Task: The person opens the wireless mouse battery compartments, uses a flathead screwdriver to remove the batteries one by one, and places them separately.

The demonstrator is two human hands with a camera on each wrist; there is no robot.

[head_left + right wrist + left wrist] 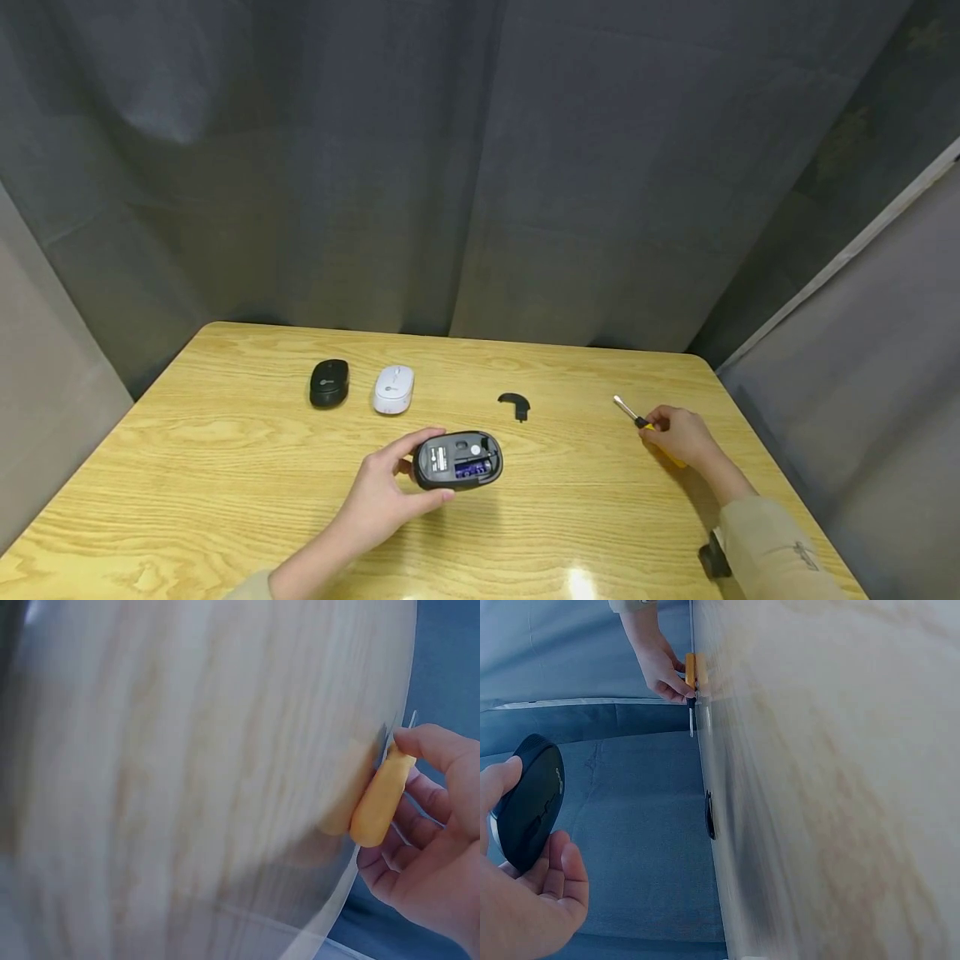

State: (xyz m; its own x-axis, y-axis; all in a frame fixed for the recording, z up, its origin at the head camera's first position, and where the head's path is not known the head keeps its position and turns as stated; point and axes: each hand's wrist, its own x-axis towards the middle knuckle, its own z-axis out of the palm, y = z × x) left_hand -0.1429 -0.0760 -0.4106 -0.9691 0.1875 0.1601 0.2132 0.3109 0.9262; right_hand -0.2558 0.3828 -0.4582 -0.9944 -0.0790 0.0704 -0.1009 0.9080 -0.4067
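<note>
Left hand [378, 492] fingers clamp the upturned mouse [457, 459] at desk [225, 467] centre, while at three o'clock the right hand [678, 435] fingers curl round the yellow screwdriver [651, 430].

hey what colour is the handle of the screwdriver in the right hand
Yellow-orange. The screwdriver handle shows best in the right wrist view.

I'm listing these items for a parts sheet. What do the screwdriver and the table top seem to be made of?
Screwdriver: the handle looks like smooth yellow-orange plastic with a slight sheen, and the thin shaft is bright and silvery, so probably steel. The right hand holds it.
Table top: pale wood grain with a glossy glare spot, so varnished wood or a wood-look laminate; the pictures cannot settle which.
</note>
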